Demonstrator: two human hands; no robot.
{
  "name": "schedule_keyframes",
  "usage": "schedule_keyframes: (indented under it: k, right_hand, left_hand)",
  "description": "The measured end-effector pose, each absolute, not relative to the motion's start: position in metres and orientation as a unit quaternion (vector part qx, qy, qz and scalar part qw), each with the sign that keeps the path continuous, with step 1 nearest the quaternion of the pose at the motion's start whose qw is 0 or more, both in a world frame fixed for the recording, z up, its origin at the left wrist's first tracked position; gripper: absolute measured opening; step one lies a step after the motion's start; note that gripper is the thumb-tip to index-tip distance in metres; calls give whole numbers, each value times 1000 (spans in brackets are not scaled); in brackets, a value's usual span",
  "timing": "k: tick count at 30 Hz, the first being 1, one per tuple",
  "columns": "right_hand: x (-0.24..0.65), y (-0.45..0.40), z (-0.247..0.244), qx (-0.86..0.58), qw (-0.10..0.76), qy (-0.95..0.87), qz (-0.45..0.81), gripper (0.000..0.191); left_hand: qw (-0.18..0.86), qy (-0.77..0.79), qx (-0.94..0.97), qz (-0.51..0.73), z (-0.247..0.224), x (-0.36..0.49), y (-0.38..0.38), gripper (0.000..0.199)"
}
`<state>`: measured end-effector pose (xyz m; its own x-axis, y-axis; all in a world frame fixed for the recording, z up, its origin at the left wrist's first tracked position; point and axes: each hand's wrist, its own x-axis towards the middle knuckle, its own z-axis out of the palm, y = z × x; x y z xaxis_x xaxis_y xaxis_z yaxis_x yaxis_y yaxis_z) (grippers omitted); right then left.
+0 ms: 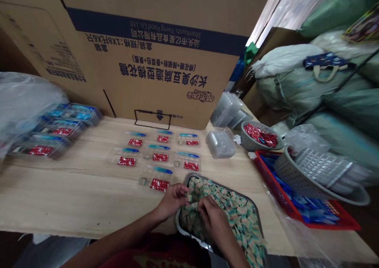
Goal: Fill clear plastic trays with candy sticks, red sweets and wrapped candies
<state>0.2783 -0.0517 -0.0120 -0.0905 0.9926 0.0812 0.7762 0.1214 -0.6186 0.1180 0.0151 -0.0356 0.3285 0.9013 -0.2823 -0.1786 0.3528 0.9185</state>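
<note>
1. At the far left we see closed plastic trays [56,130] in a row; a careless bump could knock them askew.
2. Open plastic trays [156,153] lie on the wooden table [74,193], the nearest just beside the left hand [171,201]; a swinging forearm could shift them.
3. That hand seems to pinch a striped sweet [188,197] above the metal tray [219,188]; a weak pinch could drop it.
4. The right hand [211,216] is curled into the heap of sweets [239,220]; we cannot tell what it grasps. The metal tray appears to jut past the table edge, so leaning on it could tip it.

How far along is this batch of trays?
Done: three lidded packs at left. Seven open clear trays hold red packets and blue spoons. In hand: left hand and right hand work striped sweets in a steel tray. Left: some trays seem sweetless; clear lids sit aside.
</note>
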Motion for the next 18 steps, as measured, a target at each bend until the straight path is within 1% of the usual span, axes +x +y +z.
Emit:
schedule_keyframes:
  k: [3,5,8,12,14,15,18]
  right_hand:
    - [280,-47,-11,-608,316,-665,298,14]
    - [279,-44,-12,-593,331,-650,341,16]
    - [277,-42,-14,-593,341,-642,347,16]
    - [278,-44,-12,-583,335,-663,328,16]
    - [281,-45,-8,-587,300,-686,308,18]
    - [283,-46,-6,-601,267,-695,289,21]
    - [291,-47,1,-680,127,-690,211,29]
  left_hand:
    - [677,427,458,386,-36,121,13,19]
    - [688,408,474,369,-36,124,11,15]
    - [721,384,464,342,-35,128,7,16]
    - [735,401,426,342,-33,128,7,18]
    - [740,415,408,338,-31,125,10,19]
    - [741,420,399,338,-29,123,12,20]
    - [730,438,386,355,-25,118,16,19]
